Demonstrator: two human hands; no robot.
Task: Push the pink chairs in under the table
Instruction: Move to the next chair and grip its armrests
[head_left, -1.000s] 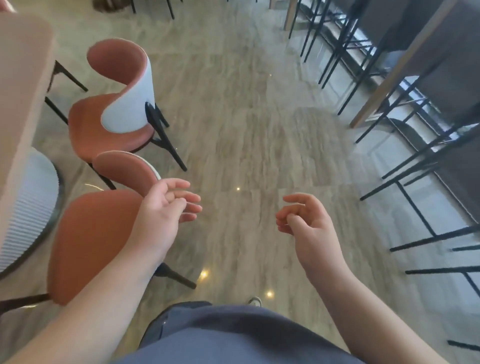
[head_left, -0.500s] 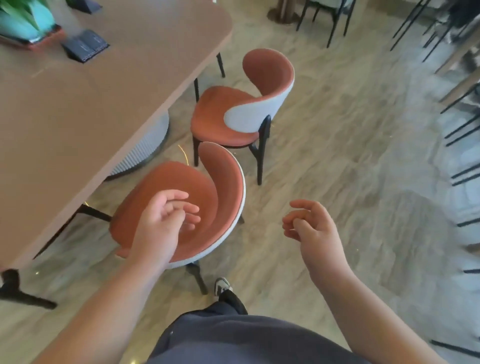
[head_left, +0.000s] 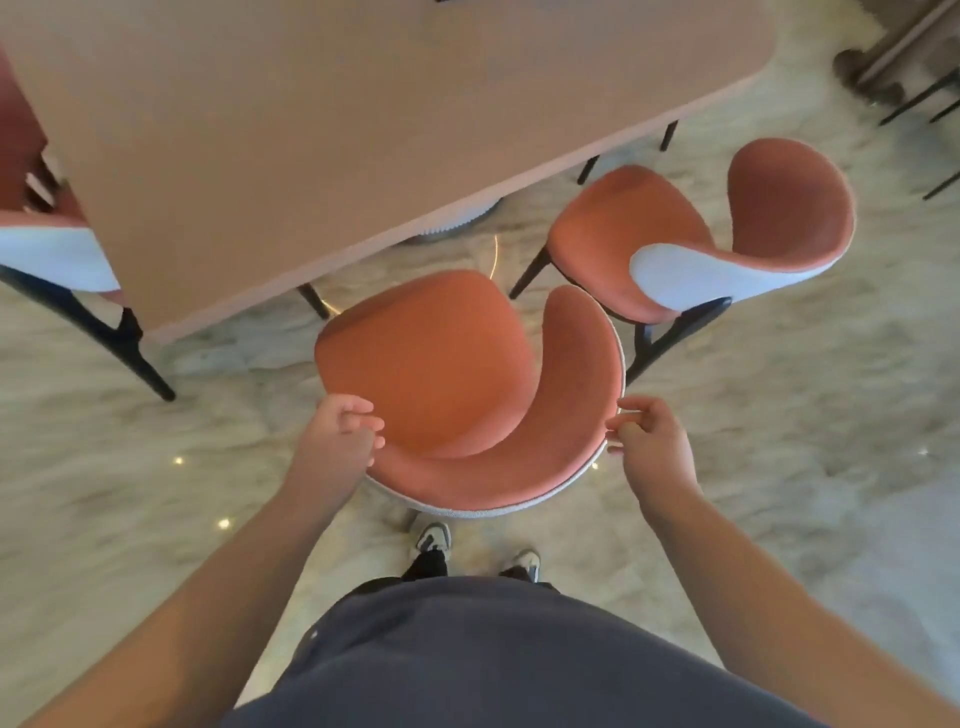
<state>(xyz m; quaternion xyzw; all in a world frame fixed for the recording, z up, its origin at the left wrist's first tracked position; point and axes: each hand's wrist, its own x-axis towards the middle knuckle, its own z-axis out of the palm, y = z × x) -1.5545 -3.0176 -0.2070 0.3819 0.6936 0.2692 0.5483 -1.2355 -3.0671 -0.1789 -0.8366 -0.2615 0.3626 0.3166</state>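
A pink chair (head_left: 426, 358) with a white-backed curved backrest stands right in front of me, its seat just outside the edge of the tan table (head_left: 311, 130). My left hand (head_left: 340, 431) is at the left end of its backrest and my right hand (head_left: 649, 441) at the right end. The fingers of both hands are loosely curled, and their tips are at the backrest's rim. No firm grip shows. A second pink chair (head_left: 623, 234) stands to the right, angled, with its seat front near the table's corner.
A third pink chair (head_left: 52, 254) sits at the table's left end. The table's ribbed round base (head_left: 457, 221) shows under the edge. My shoes (head_left: 431, 540) are just behind the near chair. Dark furniture legs (head_left: 930, 93) stand at the far right on the marble floor.
My view swung left and down until the near chair lay centred below me. Both hands moved forward from mid-air to the two ends of its backrest.
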